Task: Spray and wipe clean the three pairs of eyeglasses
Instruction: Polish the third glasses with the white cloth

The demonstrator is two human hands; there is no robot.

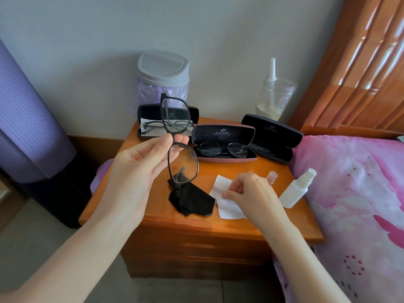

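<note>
Glasses (183, 164) with a dark frame hang on end above the nightstand (218, 226), pinched at the bridge between the thumb and fingers of the left hand (144, 162). They look light but fragile, and the lenses likely smear, so bridge or rim is the safest hold. The right hand (251, 193) pinches a white cloth (227, 206) lying on the nightstand, near the spray bottle (297, 189).

Plain pale wall (87, 40), soft even light. Glossy orange-brown wood nightstand (196, 232) against it, drawer fronts below. Matching slatted headboard (360, 73) at right, bright glints on the slats. Pink floral bedding (360, 193) touches the nightstand's side. Purple textured roll (28, 119) upright at left. Grey tiled floor (32, 248). Grey lidded bin (162, 68) and clear jar (275, 95) at the nightstand's back.
</note>
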